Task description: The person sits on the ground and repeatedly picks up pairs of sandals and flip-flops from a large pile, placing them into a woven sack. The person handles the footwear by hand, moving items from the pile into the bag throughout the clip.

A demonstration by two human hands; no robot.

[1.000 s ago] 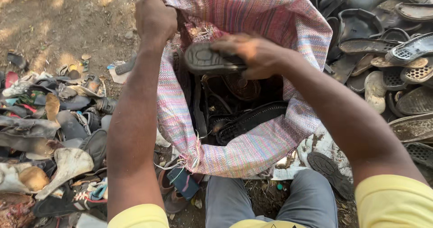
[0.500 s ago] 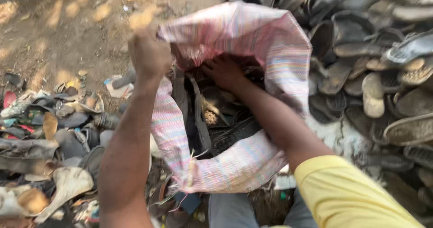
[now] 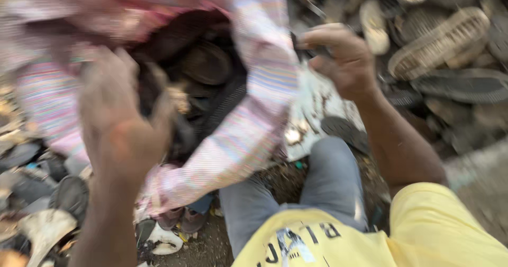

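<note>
The view is motion-blurred. My left hand (image 3: 124,127) grips the near left rim of a pink and white striped woven sack (image 3: 264,103) and holds its mouth open. Dark worn sandals and soles (image 3: 206,66) lie inside the sack. My right hand (image 3: 341,61) is outside the sack, just past its right edge. Its fingers are curled on a thin dark shoe piece (image 3: 306,47), whose shape is too blurred to tell.
A heap of old sandals and soles (image 3: 444,39) fills the right and top right. More worn shoes (image 3: 47,203) lie at the lower left on the dirt. My grey-trousered legs (image 3: 323,187) and yellow shirt (image 3: 423,235) are at the bottom.
My right hand has come out of the sack and moved right toward the shoe heap. The camera has swung closer and to the right. My left hand still holds the sack.
</note>
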